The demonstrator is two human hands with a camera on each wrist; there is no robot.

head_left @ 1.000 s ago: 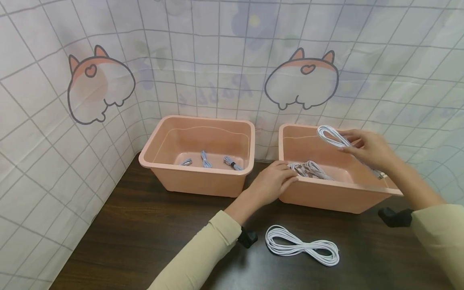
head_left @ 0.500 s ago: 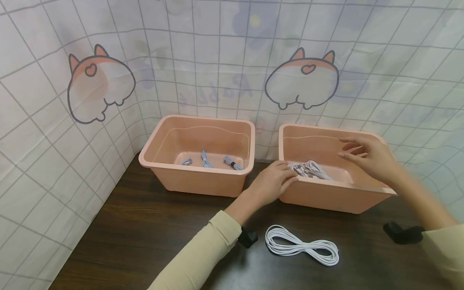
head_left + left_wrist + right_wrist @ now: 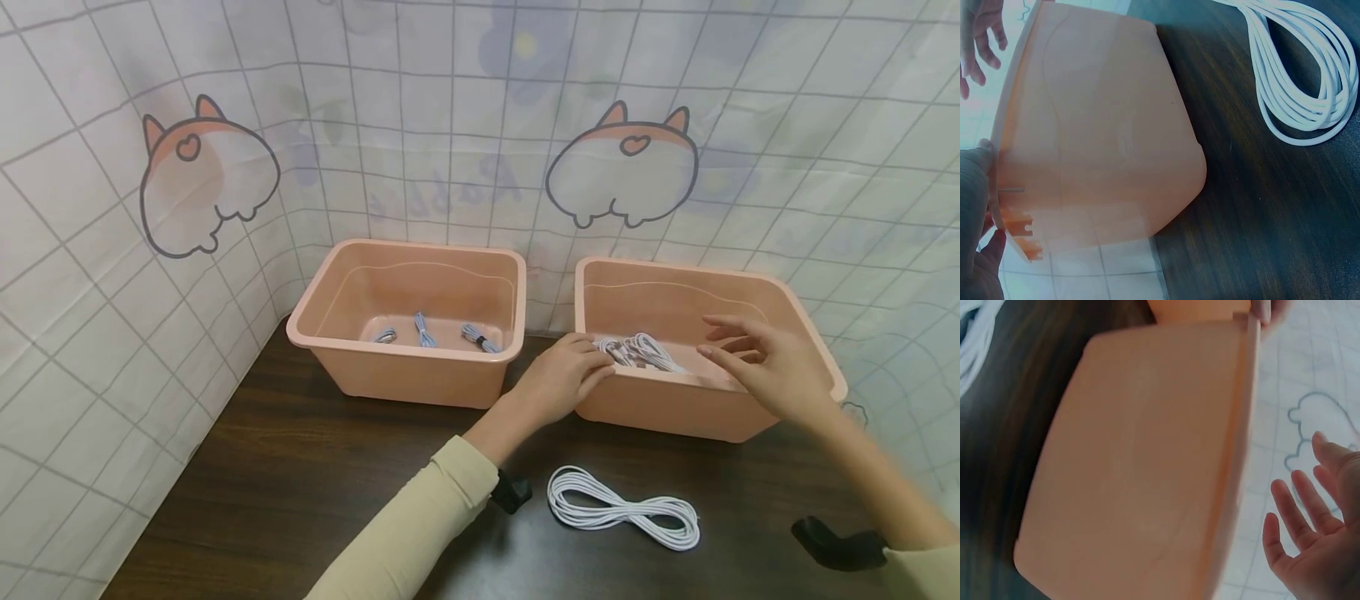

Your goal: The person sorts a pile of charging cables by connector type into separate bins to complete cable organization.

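My left hand [image 3: 564, 377] grips the near left corner rim of the right pink plastic bin [image 3: 667, 408]; in the left wrist view thumb and fingers lie on either side of that rim. Over the right part of the same bin hovers my right hand [image 3: 772, 367], fingers spread and holding nothing. The right wrist view shows that hand [image 3: 1313, 531] beyond the rim with loose, parted fingers. White bundled cables [image 3: 647, 352] lie in the bin's left part, and its front wall hides some of the floor. On the table before it rests a coiled white cable [image 3: 626, 510] in a figure eight.
A second pink bin [image 3: 405, 375] stands to the left, with a blue cable bundle [image 3: 425, 331] and others inside. Both bins stand on a dark wooden table [image 3: 300, 475], close against a checked cloth backdrop [image 3: 420, 125].
My right hand has let go of the pale cable bundle it held above the right bin, and has come lower and nearer. The left hand stays on the rim.
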